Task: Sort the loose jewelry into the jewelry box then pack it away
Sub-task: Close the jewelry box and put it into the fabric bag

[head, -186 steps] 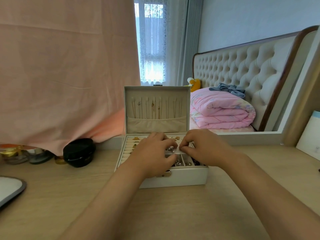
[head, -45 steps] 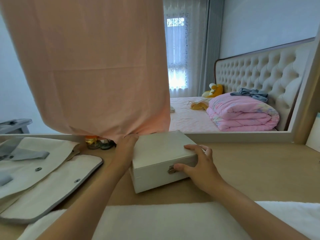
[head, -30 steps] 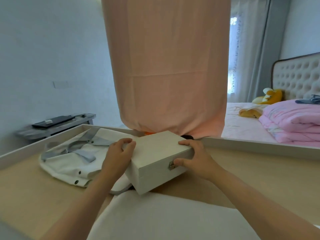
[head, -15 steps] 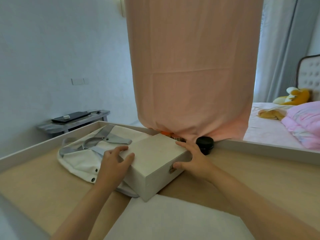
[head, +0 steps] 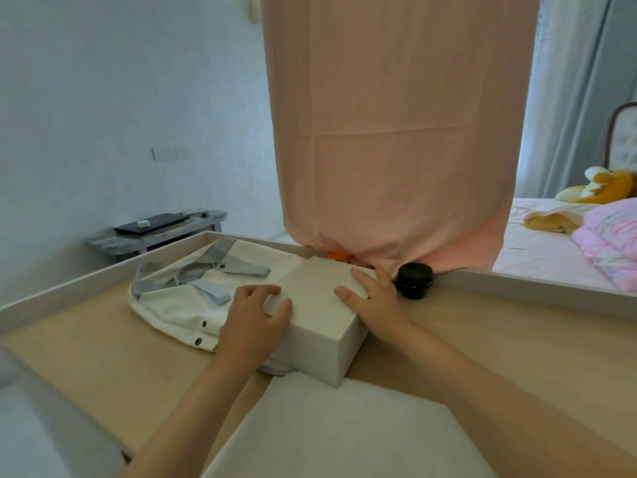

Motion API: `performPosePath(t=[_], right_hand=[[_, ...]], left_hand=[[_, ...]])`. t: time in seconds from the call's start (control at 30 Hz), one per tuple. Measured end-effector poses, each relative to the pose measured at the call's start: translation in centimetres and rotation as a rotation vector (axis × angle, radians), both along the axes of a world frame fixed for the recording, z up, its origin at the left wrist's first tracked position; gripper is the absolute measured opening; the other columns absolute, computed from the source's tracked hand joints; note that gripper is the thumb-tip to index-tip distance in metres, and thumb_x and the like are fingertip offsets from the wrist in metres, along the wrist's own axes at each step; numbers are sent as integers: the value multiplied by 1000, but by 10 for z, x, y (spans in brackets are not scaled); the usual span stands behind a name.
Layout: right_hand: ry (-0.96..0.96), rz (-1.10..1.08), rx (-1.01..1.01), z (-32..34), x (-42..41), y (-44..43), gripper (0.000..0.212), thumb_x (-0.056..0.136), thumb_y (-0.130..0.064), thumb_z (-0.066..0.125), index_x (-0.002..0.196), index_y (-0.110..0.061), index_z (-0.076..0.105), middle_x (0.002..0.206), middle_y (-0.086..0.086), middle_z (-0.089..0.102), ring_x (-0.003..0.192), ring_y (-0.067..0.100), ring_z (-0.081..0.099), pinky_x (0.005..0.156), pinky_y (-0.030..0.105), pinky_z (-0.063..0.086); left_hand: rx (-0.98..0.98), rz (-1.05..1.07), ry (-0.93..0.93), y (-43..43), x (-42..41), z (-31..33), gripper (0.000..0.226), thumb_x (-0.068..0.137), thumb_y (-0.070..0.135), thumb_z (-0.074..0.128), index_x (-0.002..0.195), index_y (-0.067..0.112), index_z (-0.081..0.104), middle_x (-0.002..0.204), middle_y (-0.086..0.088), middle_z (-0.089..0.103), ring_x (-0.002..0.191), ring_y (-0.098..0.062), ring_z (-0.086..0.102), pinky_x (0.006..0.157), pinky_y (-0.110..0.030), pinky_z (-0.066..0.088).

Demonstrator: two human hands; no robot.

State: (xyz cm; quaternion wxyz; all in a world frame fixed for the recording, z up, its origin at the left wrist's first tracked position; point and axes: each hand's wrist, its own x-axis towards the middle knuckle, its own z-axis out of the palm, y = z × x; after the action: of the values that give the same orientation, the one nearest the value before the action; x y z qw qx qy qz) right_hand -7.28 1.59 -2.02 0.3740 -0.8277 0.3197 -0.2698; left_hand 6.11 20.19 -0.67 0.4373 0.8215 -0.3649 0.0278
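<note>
On pale wooden worktop (head: 103, 346), under hanging peach cloth (head: 396, 132), bed (head: 537, 250) far right: closed white rectangular jewelry box (head: 317, 305), contents hidden, overlapping white canvas bag with grey straps (head: 179, 298) at left; round black jar (head: 413, 280) just right. Hands: left hand (head: 253, 322), right hand (head: 374, 298), gripping box's opposite sides.

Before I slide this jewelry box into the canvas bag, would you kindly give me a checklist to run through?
1. Jewelry box lid shut: ok.
2. Clasp fastened: cannot tell; the right hand covers that side.
3. Grip: ok; left hand and right hand each hold a side of the box.
4. Canvas bag mouth open: cannot tell; it lies flat, no opening shows, and the box rests partly on it.
5. Black jar clear of the box: ok; it stands beside the right hand.
</note>
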Motion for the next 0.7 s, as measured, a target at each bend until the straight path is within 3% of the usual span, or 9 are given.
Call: performPosePath(t=[0.1,0.2,0.3,0.37,0.5,0.6,0.7], right_hand=[[106,24,-24,5,-5,-4,78,87,-73,52,153,-36,36,166,-7,-2,152,21,-2,124,49,15],[218,-9,-221,22,1,2,65,88,-73,48,146,-44,42,164,-5,12,152,24,6,121,53,18],[201,110,-327,52,19,21,46,92,-59,55,133,-39,57,153,-9,39,144,15,32,118,42,26],[213,245,-353,69,36,35,37,93,-49,59,128,-35,63,143,-12,51,134,11,45,110,31,34],[384,353,-517,85,80,48,34,99,-41,55,131,-34,62,141,-11,57,129,13,50,106,29,36],[447,382,-528,86,107,48,34,101,-39,52,133,-34,62,143,-8,57,128,15,52,106,30,38],[481,411,-500,81,131,43,33,99,-39,55,131,-34,64,141,-9,57,129,16,52,106,30,38]], left_hand=[[55,-29,-4,0,2,4,38,93,49,59,128,36,57,132,9,41,100,-8,55,93,-31,44],[76,-73,-2,4,15,17,38,96,48,55,131,34,56,126,10,50,108,-11,53,91,-31,44],[117,-67,13,12,42,35,27,101,38,50,125,30,60,110,10,61,104,-14,60,87,-32,47],[206,-37,-16,15,64,41,23,102,28,49,119,27,65,110,7,64,98,-14,60,85,-32,48],[380,-56,-41,13,101,32,25,99,17,53,115,24,71,122,4,69,109,-14,63,100,-32,49],[546,-115,-47,8,112,22,28,94,29,65,122,29,68,129,8,65,115,-11,61,101,-26,46],[696,-123,-94,-1,118,9,50,86,42,72,134,31,60,137,9,57,124,-13,55,106,-32,44]])
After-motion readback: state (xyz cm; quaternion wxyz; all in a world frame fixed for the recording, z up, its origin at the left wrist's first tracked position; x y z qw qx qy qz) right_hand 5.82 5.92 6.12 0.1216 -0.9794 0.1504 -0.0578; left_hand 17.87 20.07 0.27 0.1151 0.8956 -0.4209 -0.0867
